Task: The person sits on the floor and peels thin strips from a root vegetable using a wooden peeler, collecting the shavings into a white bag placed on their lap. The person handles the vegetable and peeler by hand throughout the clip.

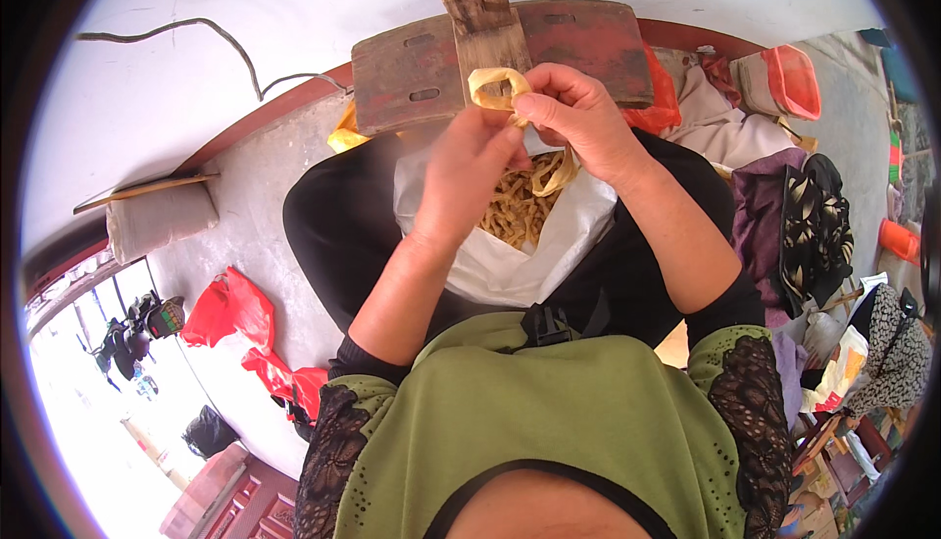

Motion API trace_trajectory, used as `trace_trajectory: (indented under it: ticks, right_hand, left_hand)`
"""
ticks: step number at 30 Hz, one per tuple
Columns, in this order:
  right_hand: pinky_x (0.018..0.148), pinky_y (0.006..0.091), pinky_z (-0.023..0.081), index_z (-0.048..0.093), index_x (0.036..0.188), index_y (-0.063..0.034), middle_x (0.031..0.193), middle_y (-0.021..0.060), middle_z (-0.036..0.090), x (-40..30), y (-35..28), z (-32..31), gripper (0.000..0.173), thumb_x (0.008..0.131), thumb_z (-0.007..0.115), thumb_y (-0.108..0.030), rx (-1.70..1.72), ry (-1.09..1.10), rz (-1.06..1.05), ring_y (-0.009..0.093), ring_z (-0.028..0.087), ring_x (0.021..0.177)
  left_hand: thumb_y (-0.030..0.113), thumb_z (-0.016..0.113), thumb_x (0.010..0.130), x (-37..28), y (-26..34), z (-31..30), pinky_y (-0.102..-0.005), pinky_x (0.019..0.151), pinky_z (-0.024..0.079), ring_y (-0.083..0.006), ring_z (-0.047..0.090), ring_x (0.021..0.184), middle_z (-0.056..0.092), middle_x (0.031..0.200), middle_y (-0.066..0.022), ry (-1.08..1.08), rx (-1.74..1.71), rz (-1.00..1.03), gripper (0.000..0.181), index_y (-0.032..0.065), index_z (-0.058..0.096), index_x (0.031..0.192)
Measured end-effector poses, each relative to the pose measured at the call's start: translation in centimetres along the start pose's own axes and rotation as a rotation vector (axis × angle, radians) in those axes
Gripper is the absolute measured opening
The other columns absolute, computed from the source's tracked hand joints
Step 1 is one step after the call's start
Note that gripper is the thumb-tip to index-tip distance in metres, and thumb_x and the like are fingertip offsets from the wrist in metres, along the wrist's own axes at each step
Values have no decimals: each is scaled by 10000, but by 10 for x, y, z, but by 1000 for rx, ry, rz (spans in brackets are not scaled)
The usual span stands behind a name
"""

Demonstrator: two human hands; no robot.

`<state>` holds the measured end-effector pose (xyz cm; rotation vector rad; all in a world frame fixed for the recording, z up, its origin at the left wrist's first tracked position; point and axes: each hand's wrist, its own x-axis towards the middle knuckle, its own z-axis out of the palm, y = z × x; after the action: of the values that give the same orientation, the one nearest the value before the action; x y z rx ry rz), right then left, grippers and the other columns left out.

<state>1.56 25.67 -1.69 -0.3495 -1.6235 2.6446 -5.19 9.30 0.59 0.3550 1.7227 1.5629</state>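
A pale yellow strip (481,80) is bent into a loop between my hands, above my lap. My right hand (581,124) pinches the loop's right side between thumb and fingers. Just below the loop, my left hand (470,168) has its fingertips closed on the strip; motion blurs this hand, and its far fingers are partly hidden. One tail of the strip hangs beneath my right hand. On my lap lies an open white plastic bag (507,282), holding many small yellowish-brown knotted pieces (518,208), partly covered by my left hand.
A worn wooden bench (588,46) with a wooden crosspiece (481,6) is in front of me. Red plastic bags (231,311) lie on the floor at left. Cloth (764,223) and a red-rimmed container (794,83) sit at right. A black cable (220,32) runs along the wall.
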Motion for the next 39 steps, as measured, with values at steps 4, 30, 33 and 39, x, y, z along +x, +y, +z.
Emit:
trace_trajectory:
  ticks: [4, 30, 33, 39]
  right_hand:
    - [591, 202, 401, 650, 893, -61, 772, -64, 575, 2, -4, 0, 107, 887, 702, -155, -17, -68, -25, 16, 493, 687]
    - [634, 229, 430, 661, 1008, -21, 775, -13, 583, -5, 1, -4, 160, 872, 701, -96, -396, -138, -187, 45, 488, 704]
    - [619, 239, 412, 656, 986, -7, 765, -1, 573, -2, 1, -7, 130, 915, 673, -114, -575, -77, -208, 51, 473, 698]
    - [588, 242, 380, 638, 850, -2, 706, -3, 550, -8, 3, 3, 308, 999, 559, -260, -465, -83, -228, 61, 458, 678]
  left_hand:
    - [73, 536, 972, 3, 18, -14, -294, 787, 518, -135, 615, 803, 638, 914, -44, 3, -165, -53, 217, -8, 595, 1165]
    - [66, 643, 925, 6, -8, -12, -216, 684, 458, -83, 555, 723, 611, 864, -2, 216, -127, 73, 72, 31, 584, 945]
    - [93, 624, 943, -1, -8, -8, -223, 745, 466, -90, 572, 788, 640, 929, -15, 227, -120, 87, 131, 8, 616, 1043]
    - [83, 652, 897, -1, -11, -21, -247, 783, 491, -110, 611, 865, 649, 895, -26, 284, 4, 219, 152, -5, 657, 1021]
